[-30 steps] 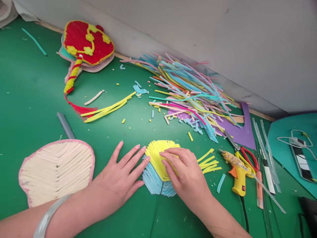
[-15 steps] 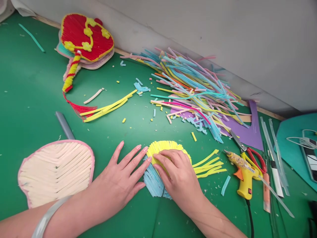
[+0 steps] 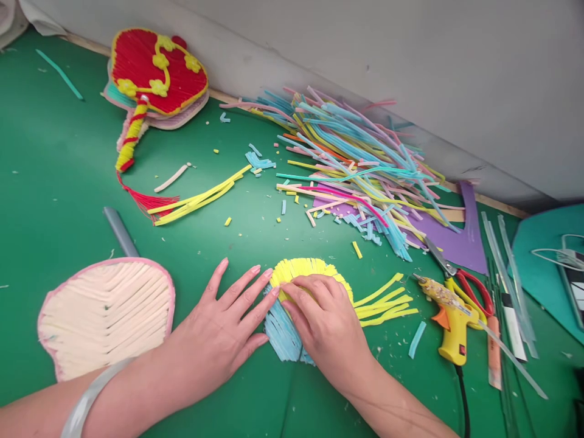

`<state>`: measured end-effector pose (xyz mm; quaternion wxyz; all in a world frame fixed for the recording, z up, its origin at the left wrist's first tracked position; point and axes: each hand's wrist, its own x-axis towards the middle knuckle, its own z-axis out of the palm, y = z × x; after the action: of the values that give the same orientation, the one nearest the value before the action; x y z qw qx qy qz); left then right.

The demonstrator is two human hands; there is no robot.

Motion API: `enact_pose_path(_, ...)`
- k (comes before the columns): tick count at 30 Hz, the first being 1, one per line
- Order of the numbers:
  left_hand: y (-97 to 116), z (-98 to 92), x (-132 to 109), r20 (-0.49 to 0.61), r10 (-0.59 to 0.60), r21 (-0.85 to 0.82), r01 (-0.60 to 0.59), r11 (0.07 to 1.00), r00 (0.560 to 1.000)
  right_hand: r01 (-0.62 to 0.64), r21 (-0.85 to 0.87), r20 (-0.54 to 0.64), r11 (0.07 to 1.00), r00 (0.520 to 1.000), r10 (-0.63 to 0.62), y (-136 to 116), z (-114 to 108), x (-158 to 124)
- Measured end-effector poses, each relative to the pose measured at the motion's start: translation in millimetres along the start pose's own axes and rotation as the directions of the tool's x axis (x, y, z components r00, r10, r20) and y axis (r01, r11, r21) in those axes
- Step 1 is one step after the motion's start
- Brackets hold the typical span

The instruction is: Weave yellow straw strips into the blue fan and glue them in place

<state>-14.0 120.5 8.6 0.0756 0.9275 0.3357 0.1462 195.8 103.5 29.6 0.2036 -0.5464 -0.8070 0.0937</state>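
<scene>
A small fan-shaped piece [image 3: 283, 334] lies on the green table, covered in blue fuzzy strips with a yellow row along its top edge. My left hand [image 3: 223, 334] rests flat with fingers spread, its fingertips at the piece's left edge. Over the middle of the piece my right hand [image 3: 333, 328] has curled fingers, thumb and forefinger pinched near the yellow row. What they pinch is hidden. Several loose yellow pipe-cleaner strips [image 3: 385, 302] lie just right of this hand. Under my left forearm sits a cream fan panel [image 3: 109, 310] with a pink rim.
A red fan [image 3: 159, 73] with yellow flowers and a tassel lies at the back left. Coloured pipe cleaners [image 3: 356, 152] pile up by the wall. Scissors [image 3: 477, 292], a yellow glue gun [image 3: 451, 322] and clear glue sticks [image 3: 508, 274] lie at the right. A grey stick [image 3: 121, 231] points toward the cream panel.
Both hands stay almost in place on the piece. The view has shifted very slightly; nothing has been picked up or let go.
</scene>
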Motion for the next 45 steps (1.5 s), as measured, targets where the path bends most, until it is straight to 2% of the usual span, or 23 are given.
enact_pose_path(22, -0.9, 0.2, -0.9, 0.002, 0.008, 0.008, -0.008, 1.0, 1.0, 0.055, -0.032, -0.046, 0.998, 0.997, -0.056, -0.6, 0.1, -0.1)
enact_pose_path(37, -1.3, 1.7, -0.3, -0.007, 0.015, 0.021, -0.015, 1.0, 1.0, 0.05, -0.02, -0.041, 0.999, 0.998, -0.05, -1.7, 0.3, -1.3)
enact_pose_path(41, -1.7, 1.2, 0.3, -0.012, 0.023, 0.031, -0.022, 0.999, 1.0, 0.055, -0.003, -0.029, 0.999, 0.998, -0.055, -1.7, -5.4, -1.9)
enact_pose_path(45, -1.7, 1.7, -1.1, -0.026, 0.024, 0.029, -0.023, 0.999, 0.999, 0.048, -0.084, -0.036, 0.995, 0.998, -0.052, -6.3, -16.1, -8.8)
